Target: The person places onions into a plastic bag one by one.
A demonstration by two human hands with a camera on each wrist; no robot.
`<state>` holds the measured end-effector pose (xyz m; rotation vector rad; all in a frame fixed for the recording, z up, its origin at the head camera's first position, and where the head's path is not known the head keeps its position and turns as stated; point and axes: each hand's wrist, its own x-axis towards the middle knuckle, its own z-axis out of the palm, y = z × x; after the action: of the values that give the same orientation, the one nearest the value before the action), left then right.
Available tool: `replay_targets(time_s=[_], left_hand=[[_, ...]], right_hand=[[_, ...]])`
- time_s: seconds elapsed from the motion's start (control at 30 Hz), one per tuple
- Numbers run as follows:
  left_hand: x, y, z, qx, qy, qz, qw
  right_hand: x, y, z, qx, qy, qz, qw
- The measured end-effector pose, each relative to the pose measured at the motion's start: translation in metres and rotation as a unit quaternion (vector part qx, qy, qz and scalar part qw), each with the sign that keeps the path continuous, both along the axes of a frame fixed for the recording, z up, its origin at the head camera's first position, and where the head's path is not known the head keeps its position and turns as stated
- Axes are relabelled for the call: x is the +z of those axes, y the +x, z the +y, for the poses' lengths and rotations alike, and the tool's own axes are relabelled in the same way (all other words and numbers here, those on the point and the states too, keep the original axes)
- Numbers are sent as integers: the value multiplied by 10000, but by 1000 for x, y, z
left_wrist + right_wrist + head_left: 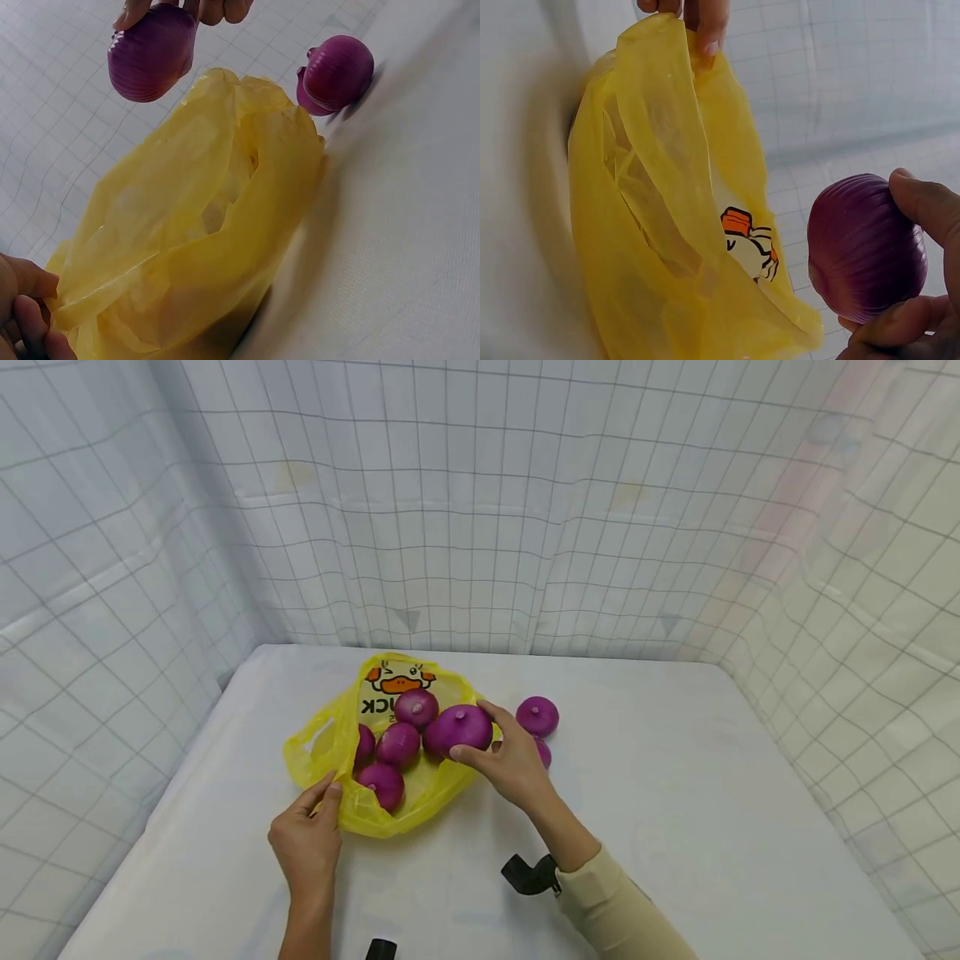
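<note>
purple onion (467, 723) held near three o'clock on the yellow bag (435, 797)

with the bag as the dial in the head view, the onion is up in the right hand (517, 768), overlapping the mouth's three o'clock edge. that hand pinches it: in the right wrist view the thumb is at one o'clock on the onion, a finger near five. the left hand (306, 835) pinches the bag's rim at eight o'clock.

the onion looks firm and fairly light, i'd judge, with a smooth, glossy, finely ridged skin that could slip under dry fingertips. its widest girth seems the best hold, thumb opposite fingers, as here; the small stem nub offers too little. a hard squeeze shouldn't crush it, though a drop might bruise it.

the bag is thin, limp plastic, probably easy to tear, so a light pinch on the rim suits it. bagged onions (398, 744) lie in its middle and may weigh it down. two loose onions (537, 717) sit beyond the right hand, towards three o'clock.
</note>
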<state>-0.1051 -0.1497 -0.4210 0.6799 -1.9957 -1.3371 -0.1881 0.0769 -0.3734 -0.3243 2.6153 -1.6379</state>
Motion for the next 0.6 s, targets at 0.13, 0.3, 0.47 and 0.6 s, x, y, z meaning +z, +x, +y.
replay_targets(time_s=[0.13, 0.3, 0.47, 0.6], left_hand=[[1, 1, 0, 22, -2, -15, 10000], [0, 1, 0, 18, -1, -7, 10000], [-1, 1, -1, 19, -8, 74, 10000], [-2, 0, -1, 27, -24, 178, 9998]], right_hand=[[1, -5, -10, 107, 33, -115, 9999], [2, -12, -21, 180, 96, -319, 9993], [3, -16, -32, 278, 125, -375, 9988], [-1, -19, -40, 440, 160, -332, 9984]])
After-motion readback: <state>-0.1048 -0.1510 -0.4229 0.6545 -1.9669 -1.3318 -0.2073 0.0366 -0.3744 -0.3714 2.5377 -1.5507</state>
